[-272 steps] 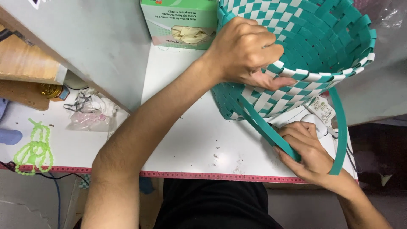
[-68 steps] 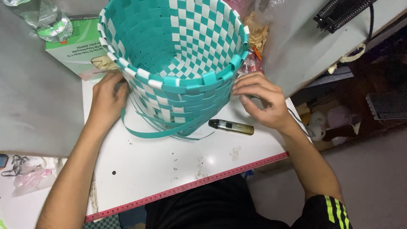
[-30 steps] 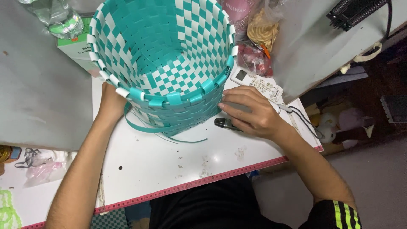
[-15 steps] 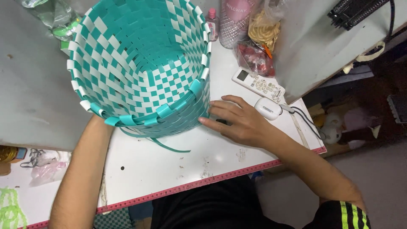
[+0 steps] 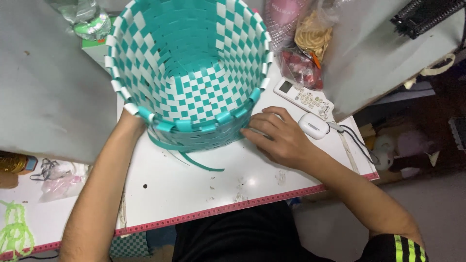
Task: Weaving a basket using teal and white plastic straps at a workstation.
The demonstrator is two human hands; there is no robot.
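A teal and white woven basket (image 5: pixel 189 73) stands upright on the white table (image 5: pixel 194 189), its open mouth facing me. My left hand (image 5: pixel 130 120) reaches behind the basket's left side; only the wrist and heel show, the fingers are hidden by the rim. My right hand (image 5: pixel 279 138) lies palm down on the table at the basket's right, fingers stretched out with the tips against its lower wall. A loose teal strip (image 5: pixel 201 163) trails from the basket's base across the table.
A white remote control (image 5: pixel 303 97) and a small white device with a cable (image 5: pixel 314 126) lie just beyond my right hand. Plastic bags (image 5: pixel 301 65) stand behind them. A clear bottle (image 5: pixel 87 17) and a green box (image 5: pixel 94 46) sit at the back left. A grey panel (image 5: pixel 43 97) borders the left.
The basket has tipped and shifted so its mouth faces me more squarely. My right hand has slid over the spot where a dark pen-like tool lay; that tool is out of sight now.
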